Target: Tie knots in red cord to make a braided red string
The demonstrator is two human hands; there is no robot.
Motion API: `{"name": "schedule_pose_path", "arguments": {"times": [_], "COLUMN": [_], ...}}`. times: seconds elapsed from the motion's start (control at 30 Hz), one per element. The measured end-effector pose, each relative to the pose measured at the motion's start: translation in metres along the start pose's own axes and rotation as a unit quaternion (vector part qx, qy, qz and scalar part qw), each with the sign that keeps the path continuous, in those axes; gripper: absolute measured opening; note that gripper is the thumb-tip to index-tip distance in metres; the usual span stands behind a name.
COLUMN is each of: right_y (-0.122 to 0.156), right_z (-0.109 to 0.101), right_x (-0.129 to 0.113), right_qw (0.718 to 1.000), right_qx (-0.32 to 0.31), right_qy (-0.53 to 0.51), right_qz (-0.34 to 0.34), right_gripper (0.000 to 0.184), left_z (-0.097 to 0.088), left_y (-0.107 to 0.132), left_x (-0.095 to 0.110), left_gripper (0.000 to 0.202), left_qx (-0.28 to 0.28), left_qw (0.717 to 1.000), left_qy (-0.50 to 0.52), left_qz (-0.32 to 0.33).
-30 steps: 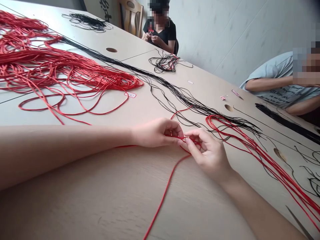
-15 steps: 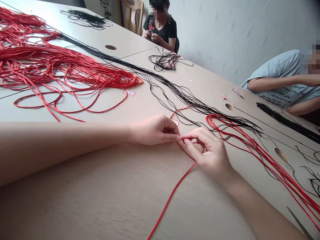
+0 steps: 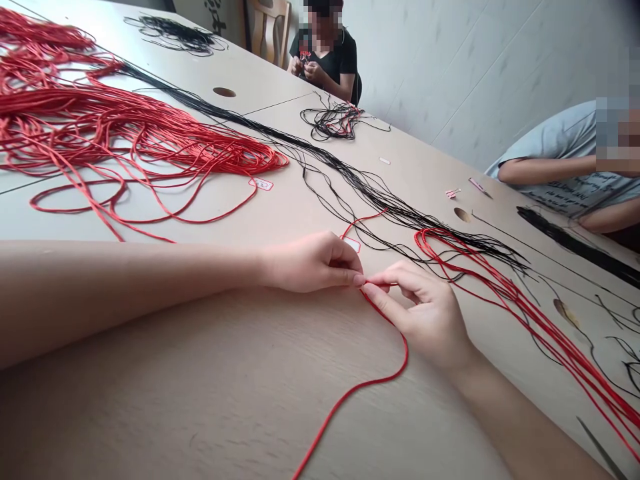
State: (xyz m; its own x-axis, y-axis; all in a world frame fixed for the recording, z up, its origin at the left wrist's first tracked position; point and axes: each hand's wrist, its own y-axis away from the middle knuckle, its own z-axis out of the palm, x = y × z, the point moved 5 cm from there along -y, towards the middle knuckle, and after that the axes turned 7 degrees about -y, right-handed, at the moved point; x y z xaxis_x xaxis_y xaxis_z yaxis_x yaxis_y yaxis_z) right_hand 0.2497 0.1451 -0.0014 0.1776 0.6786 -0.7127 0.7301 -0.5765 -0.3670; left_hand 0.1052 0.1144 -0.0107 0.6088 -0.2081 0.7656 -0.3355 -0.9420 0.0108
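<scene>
My left hand (image 3: 313,261) and my right hand (image 3: 425,313) meet fingertip to fingertip on the wooden table (image 3: 210,387). Both pinch a thin red cord (image 3: 373,381) at the same spot. From the pinch the cord bends down under my right hand and trails toward the near edge. Both forearms rest on the table. A small white tag (image 3: 353,244) lies just behind my left hand.
A large heap of red cords (image 3: 100,133) covers the left of the table. A long bundle of black cords (image 3: 310,150) runs diagonally, with more red cords (image 3: 525,307) at the right. Two other people sit at the far side; one handles red cord.
The trailing red cord has bowed out into a curve under my right hand. My right fingers have closed tighter onto the pinch point. My left hand has barely moved.
</scene>
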Motion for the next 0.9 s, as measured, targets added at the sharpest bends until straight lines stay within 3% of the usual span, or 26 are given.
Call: {"name": "schedule_pose_path", "arguments": {"times": [0.23,0.47,0.73,0.9], "right_y": [0.0006,0.0006,0.0035,0.0056], "right_z": [-0.0009,-0.0050,-0.0057,-0.0045], "right_x": [-0.0014,0.0062,-0.0012,0.0002], "right_qw": [0.999,0.999,0.992,0.994], "right_qx": [0.017,-0.005,0.032,0.051], "right_qy": [0.015,-0.013,0.012,0.027], "right_qz": [-0.046,-0.038,-0.122,-0.090], "right_gripper": [0.007,0.011,0.014,0.015], "left_z": [-0.0006,-0.0001,0.0008,0.0007], "left_y": [0.0004,-0.0001,0.0001,0.0010], "left_x": [-0.0005,0.0009,0.0007,0.0007], "left_gripper": [0.031,0.028,0.030,0.030], "left_qx": [-0.014,-0.013,-0.018,-0.005], "left_qw": [0.999,0.998,0.998,0.999], "left_qy": [0.042,0.055,0.055,0.046], "left_qz": [-0.018,0.000,-0.007,0.001]}}
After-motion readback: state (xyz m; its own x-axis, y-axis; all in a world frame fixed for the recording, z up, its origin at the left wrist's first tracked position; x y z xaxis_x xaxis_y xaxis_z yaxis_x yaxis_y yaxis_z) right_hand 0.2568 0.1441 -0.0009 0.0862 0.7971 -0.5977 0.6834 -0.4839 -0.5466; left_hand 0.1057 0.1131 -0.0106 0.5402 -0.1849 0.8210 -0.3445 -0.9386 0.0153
